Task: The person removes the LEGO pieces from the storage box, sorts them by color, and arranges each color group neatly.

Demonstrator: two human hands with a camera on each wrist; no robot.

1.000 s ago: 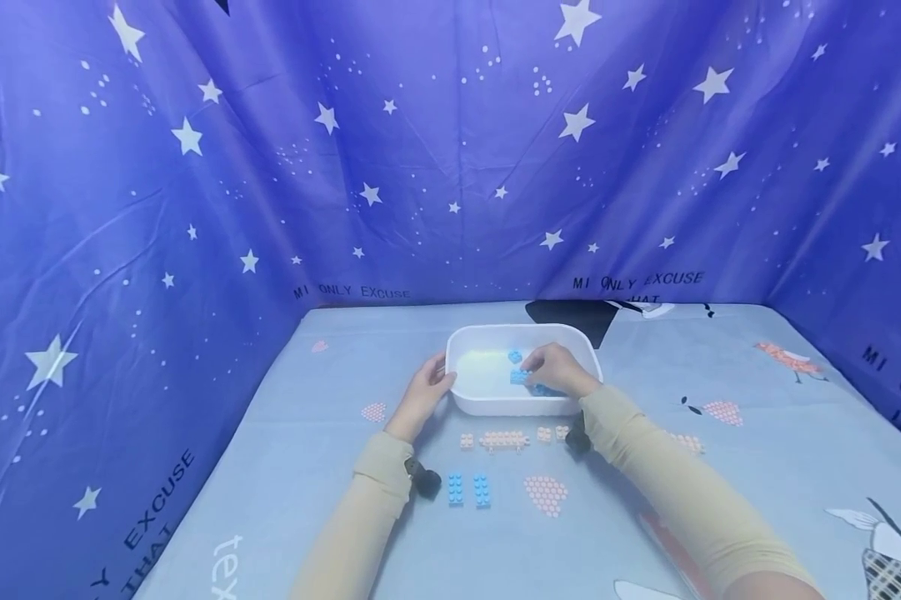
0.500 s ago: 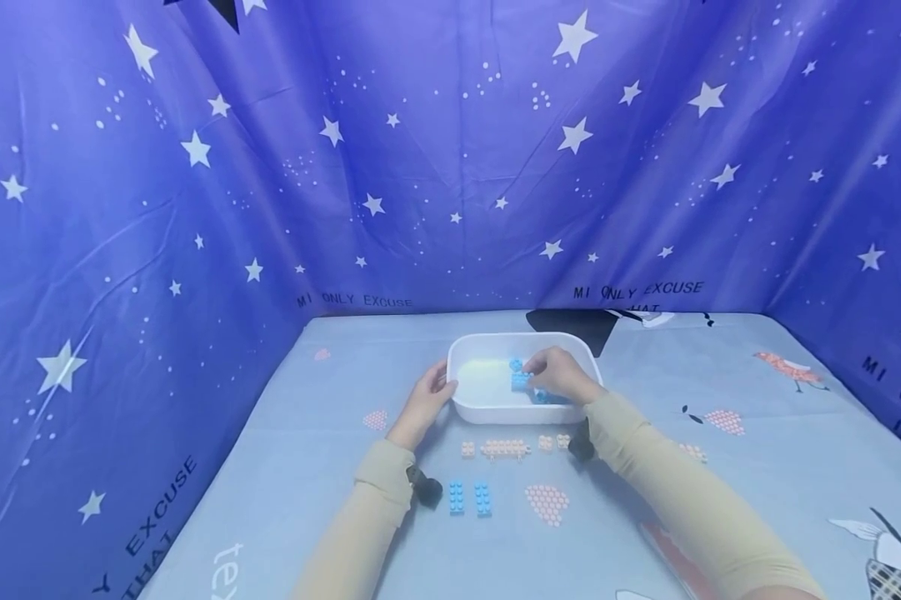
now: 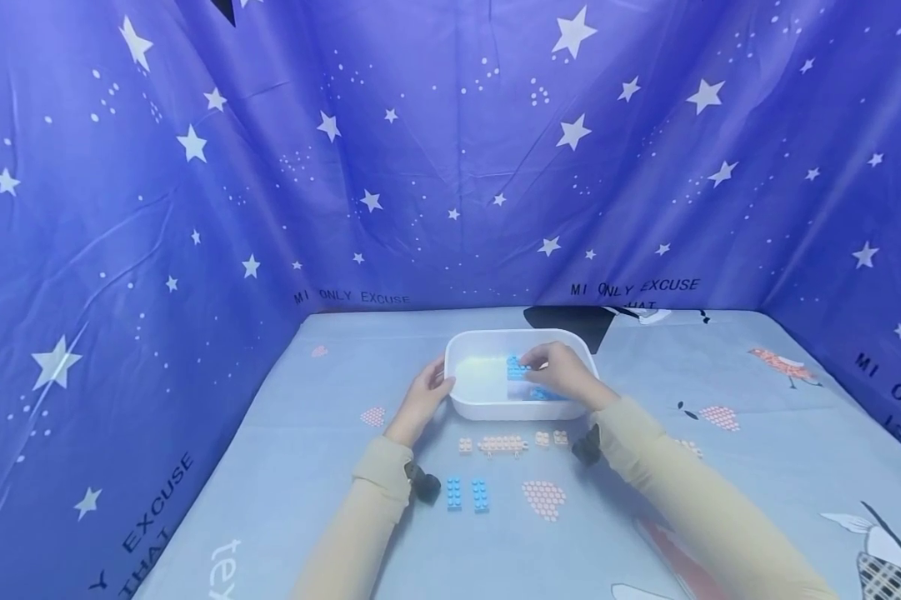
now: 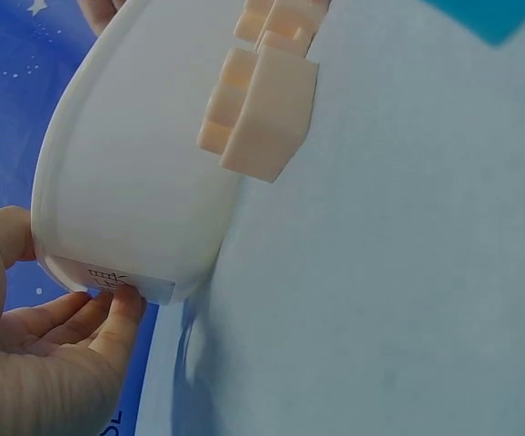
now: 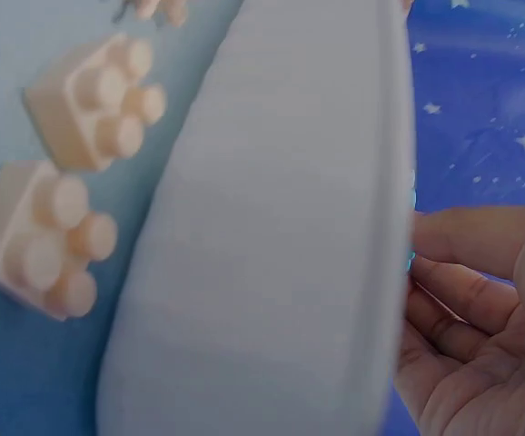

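Note:
My left hand (image 3: 422, 392) grips the left end of a white plastic tub (image 3: 510, 411), thumb at the rim and fingers against the outer wall, over a label (image 4: 108, 274) in the left wrist view. Inside the tub's right half, my right hand (image 3: 563, 371) pinches a blue building brick (image 3: 517, 372) between thumb and fingers. More blue pieces (image 3: 540, 393) lie beneath that hand, partly hidden. In the right wrist view the tub wall (image 5: 272, 218) covers the brick except for slivers of blue beside the fingertips.
In front of the tub stand a long peach piece (image 3: 503, 444), a small peach brick (image 3: 465, 446) to its left and two more (image 3: 543, 438) to its right. Nearer lie two blue bricks (image 3: 453, 493), (image 3: 480, 495). A starry blue curtain (image 3: 450, 167) surrounds the cloth-covered table (image 3: 307, 467).
My right hand has raised the blue brick a little inside the tub, and its wrist has shifted slightly right. The left hand stays on the tub. The head view has tilted slightly.

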